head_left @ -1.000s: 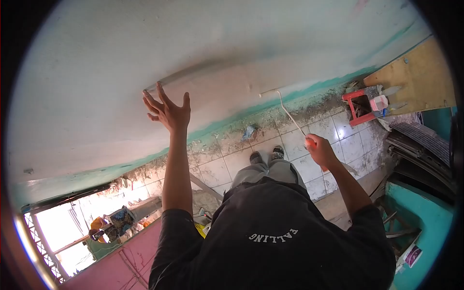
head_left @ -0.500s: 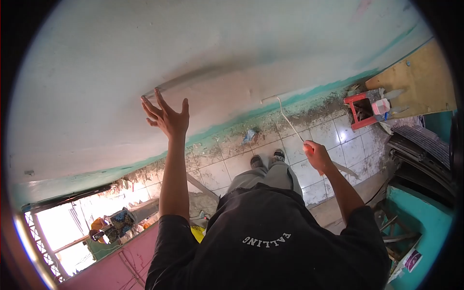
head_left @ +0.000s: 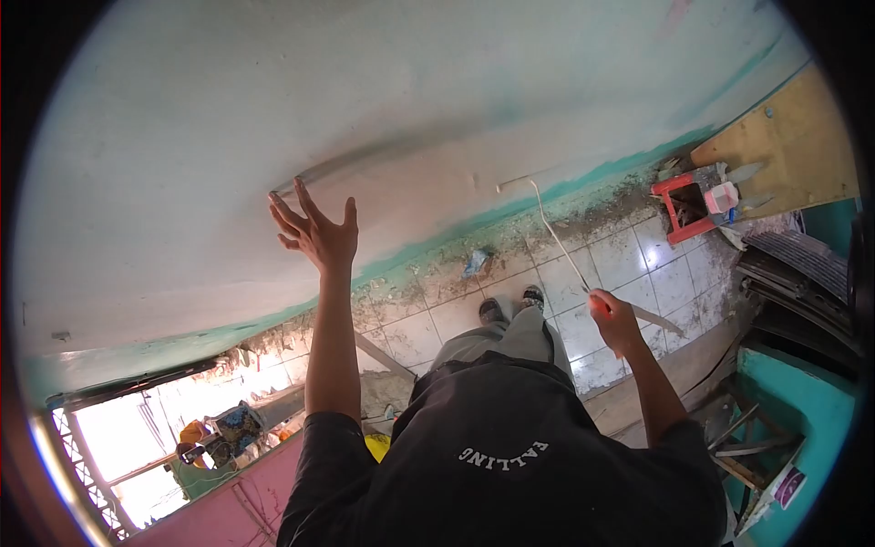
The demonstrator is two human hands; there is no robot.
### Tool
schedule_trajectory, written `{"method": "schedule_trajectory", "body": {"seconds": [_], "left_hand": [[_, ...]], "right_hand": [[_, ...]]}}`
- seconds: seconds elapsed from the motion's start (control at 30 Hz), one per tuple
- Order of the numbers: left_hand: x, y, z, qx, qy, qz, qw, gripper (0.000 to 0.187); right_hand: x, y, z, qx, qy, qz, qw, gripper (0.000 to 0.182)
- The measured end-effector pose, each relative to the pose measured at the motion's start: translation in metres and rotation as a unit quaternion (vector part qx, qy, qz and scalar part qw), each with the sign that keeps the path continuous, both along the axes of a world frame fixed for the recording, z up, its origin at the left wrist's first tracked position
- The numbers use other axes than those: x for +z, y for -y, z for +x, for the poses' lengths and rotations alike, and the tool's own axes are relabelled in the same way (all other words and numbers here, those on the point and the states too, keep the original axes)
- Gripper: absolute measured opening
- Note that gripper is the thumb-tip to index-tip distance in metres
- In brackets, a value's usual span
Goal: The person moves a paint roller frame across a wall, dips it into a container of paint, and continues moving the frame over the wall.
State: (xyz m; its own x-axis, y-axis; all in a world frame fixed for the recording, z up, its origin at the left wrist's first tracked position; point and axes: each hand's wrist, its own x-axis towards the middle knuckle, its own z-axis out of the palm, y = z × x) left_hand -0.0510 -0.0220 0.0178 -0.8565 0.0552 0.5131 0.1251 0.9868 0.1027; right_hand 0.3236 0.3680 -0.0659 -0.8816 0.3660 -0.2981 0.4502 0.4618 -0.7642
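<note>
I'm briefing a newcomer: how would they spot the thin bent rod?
From the pale wall, look down to its green lower band. Right of centre, the rod runs past it into the right hand. Its pale, slender length sets it apart from the blue scrap nearby.

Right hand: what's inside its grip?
The right hand holds a bent, roller-like tool by its handle. A reddish bit of handle shows; the hand covers most of the rest.

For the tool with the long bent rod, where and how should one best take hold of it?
Probably by its handle, mostly hidden in the right hand, coming from the person's side: the thin rod points away toward the wall, and its far end bends sideways.
</note>
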Motion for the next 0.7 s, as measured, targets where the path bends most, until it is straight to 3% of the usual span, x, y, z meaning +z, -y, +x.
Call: {"method": "schedule_trajectory", "body": {"seconds": [0.03, 0.33, 0.47, 0.7], "left_hand": [[-0.001, -0.001, 0.0, -0.005, -0.003, 0.007, 1.0, 0.107], [0.002, -0.004, 0.0, -0.01, -0.008, 0.041, 0.999, 0.105], [0.011, -0.006, 0.006, 0.003, 0.009, 0.041, 0.999, 0.104], [0.04, -0.023, 0.037, 0.004, 0.004, 0.015, 1.0, 0.103]], "right_hand": [[0.024, 0.002, 0.007, -0.023, 0.049, -0.021, 0.998, 0.032], [0.075, 0.012, 0.069, -0.042, -0.015, -0.016, 0.999, 0.034], [0.077, 0.015, 0.093, -0.04, -0.022, -0.011, 0.999, 0.035], [0.054, 0.004, 0.115, 0.021, -0.188, 0.095, 0.977, 0.026]]}}
